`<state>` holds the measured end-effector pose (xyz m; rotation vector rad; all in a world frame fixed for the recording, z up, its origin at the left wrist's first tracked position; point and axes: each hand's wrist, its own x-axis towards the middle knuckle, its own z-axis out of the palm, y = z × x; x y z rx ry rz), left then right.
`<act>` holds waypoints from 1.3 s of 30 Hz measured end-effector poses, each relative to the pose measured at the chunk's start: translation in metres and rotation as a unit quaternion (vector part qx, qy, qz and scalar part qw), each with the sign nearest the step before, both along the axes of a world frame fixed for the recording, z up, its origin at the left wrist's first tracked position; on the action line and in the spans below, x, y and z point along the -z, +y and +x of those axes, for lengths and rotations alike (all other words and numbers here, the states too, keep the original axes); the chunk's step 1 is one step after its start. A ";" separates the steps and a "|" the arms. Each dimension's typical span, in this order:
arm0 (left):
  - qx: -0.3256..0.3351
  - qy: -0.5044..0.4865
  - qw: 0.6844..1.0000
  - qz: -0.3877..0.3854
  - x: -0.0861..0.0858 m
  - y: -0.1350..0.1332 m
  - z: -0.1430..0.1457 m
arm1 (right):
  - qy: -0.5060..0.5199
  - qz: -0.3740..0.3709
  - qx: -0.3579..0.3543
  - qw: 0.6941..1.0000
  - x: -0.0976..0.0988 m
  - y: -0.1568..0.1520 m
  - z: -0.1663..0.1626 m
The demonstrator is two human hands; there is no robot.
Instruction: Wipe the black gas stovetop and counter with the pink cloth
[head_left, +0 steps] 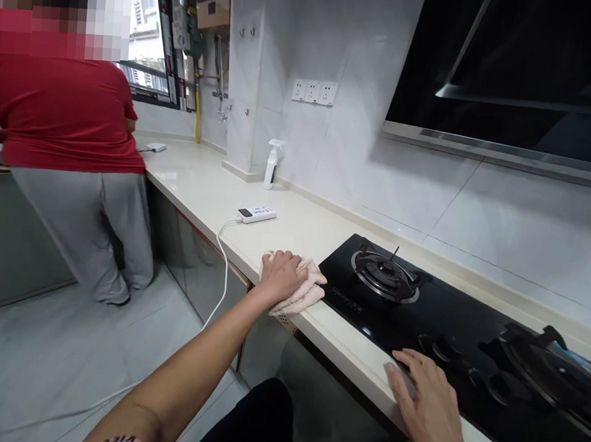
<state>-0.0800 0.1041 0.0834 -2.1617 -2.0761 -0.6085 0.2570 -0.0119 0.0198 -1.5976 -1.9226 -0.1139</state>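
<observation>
Under my left hand (283,277) lies a crumpled pale pink cloth (307,295), pressed on the cream countertop (208,182) beside the left end of the black gas stove (341,287). The fingers of that hand curl over the cloth. My right hand (427,396) rests at the stove's front edge, near the control knobs, with its thumb apart from the fingers and nothing in it. Just beyond the cloth, a white power bank (257,215) with a white cable lies on the counter.
A white spray bottle (271,165) stands against the wall. Over the stove hangs a black range hood (514,81). A person in a red shirt (72,114) stands at the far left counter. The white cable (226,270) drops over the counter's edge to the floor.
</observation>
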 end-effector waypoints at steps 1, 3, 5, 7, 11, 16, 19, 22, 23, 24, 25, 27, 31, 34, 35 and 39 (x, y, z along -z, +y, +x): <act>0.002 -0.001 1.000 -0.008 0.000 0.004 0.000 | -0.002 0.001 0.000 1.000 0.000 0.000 0.000; 0.010 -0.002 1.000 -0.024 -0.002 0.016 0.001 | -0.005 0.005 0.001 1.000 0.001 0.000 0.001; 0.016 -0.003 0.999 -0.039 -0.004 0.033 0.003 | -0.012 0.007 0.002 1.000 0.004 0.003 0.006; 0.015 -0.002 0.998 -0.053 -0.005 0.051 0.006 | -0.024 0.001 -0.002 1.000 0.008 0.006 0.013; 0.017 0.004 0.997 -0.078 -0.009 0.088 0.015 | -0.044 -0.002 -0.009 0.999 0.013 0.011 0.024; 0.014 -0.002 0.996 -0.086 -0.011 0.118 0.032 | -0.034 0.008 0.010 0.999 0.001 0.005 0.010; 0.010 -0.013 0.997 -0.075 -0.010 0.122 0.044 | -0.013 0.010 0.026 1.000 -0.008 0.002 -0.003; 0.016 -0.024 0.998 -0.061 -0.007 0.114 0.054 | -0.002 0.004 0.028 1.000 -0.008 0.003 -0.003; 0.021 -0.027 0.998 -0.058 -0.005 0.110 0.056 | -0.003 0.001 0.025 1.000 -0.006 0.005 -0.001; 0.027 -0.030 0.998 -0.055 -0.004 0.105 0.058 | -0.006 -0.003 0.023 1.000 -0.004 0.007 0.002; 0.033 -0.032 0.998 -0.052 -0.004 0.101 0.060 | -0.009 -0.006 0.021 1.000 -0.001 0.009 0.006; 0.050 -0.034 0.997 -0.047 -0.004 0.091 0.062 | -0.014 -0.016 0.022 1.000 0.002 0.011 0.011; 0.095 -0.031 0.994 -0.041 -0.008 0.065 0.075 | -0.008 -0.024 0.035 0.999 0.001 0.009 0.008; 0.146 -0.019 0.988 -0.041 -0.009 0.035 0.096 | -0.001 -0.008 0.033 0.999 -0.003 0.005 0.002; 0.168 -0.012 0.985 -0.037 -0.008 0.024 0.106 | 0.000 -0.005 0.030 1.000 -0.003 0.004 0.001; 0.270 0.023 0.962 0.019 0.001 -0.014 0.141 | 0.005 -0.013 0.005 1.000 -0.003 0.003 0.005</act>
